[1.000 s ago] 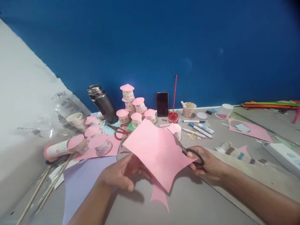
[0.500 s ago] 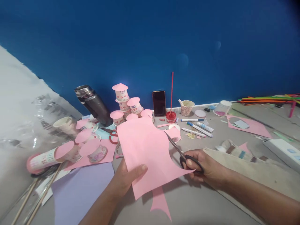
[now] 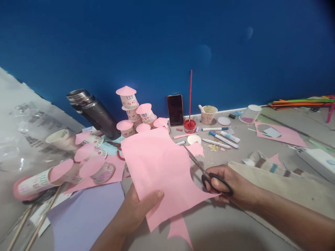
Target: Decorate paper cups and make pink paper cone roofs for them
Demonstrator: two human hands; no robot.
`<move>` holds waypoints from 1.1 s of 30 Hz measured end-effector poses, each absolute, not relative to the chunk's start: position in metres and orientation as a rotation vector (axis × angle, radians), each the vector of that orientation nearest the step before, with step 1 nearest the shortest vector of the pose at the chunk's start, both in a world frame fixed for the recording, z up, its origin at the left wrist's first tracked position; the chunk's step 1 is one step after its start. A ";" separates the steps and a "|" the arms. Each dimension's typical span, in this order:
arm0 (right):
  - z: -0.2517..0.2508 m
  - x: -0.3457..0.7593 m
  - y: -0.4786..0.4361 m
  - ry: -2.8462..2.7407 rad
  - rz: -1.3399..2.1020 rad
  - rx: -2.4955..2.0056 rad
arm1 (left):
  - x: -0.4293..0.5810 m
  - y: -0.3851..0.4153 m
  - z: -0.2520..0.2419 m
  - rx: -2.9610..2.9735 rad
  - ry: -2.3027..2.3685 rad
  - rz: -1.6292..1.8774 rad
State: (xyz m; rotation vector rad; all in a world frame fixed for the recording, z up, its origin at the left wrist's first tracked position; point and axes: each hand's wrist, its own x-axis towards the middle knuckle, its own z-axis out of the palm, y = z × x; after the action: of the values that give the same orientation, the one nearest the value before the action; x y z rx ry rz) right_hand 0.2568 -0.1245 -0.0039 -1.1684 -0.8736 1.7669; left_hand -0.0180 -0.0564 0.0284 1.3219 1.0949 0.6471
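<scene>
Since a second ago the pink sheet (image 3: 159, 174) has turned, and the left hand (image 3: 138, 209), whose thumb was clear of the paper, has closed on its near edge, fingers hidden underneath. Smooth and thin, the paper is held at centre, its scooped edge tapering to a point at 4 o'clock. There the right hand (image 3: 232, 183) curls round black-handled scissors (image 3: 201, 166); whether it also pinches that point, I cannot tell. A curved pink offcut (image 3: 180, 230) lies at 5 o'clock, a flat lilac sheet (image 3: 89, 212) at 8, a dark metal flask (image 3: 96, 113) leans at 10, cone-roofed paper cups (image 3: 129, 100) stack at 11. Grey tabletop (image 3: 220, 158) meets a glossy blue wall (image 3: 162, 45) at 12.
</scene>
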 end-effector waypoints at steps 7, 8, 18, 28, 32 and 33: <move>-0.004 0.259 -0.122 -0.926 1.759 -1.157 | -0.020 -0.056 0.028 1.308 1.097 0.594; -0.005 0.259 -0.122 -0.923 1.762 -1.159 | -0.021 -0.056 0.028 1.306 1.100 0.586; -0.008 0.260 -0.124 -0.948 1.759 -1.159 | -0.020 -0.056 0.033 1.284 1.104 0.569; -0.006 0.261 -0.123 -0.959 1.758 -1.167 | -0.023 -0.055 0.032 1.280 1.097 0.549; -0.009 0.261 -0.124 -0.939 1.775 -1.153 | -0.024 -0.055 0.033 1.263 1.108 0.572; -0.010 0.262 -0.124 -0.940 1.782 -1.132 | -0.024 -0.055 0.034 1.250 1.112 0.579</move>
State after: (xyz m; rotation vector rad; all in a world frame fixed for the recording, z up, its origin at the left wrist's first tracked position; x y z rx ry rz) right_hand 0.2615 -0.1238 -0.0101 -1.1316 -0.9404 1.7823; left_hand -0.0245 -0.0549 0.0337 1.2500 1.1122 0.5793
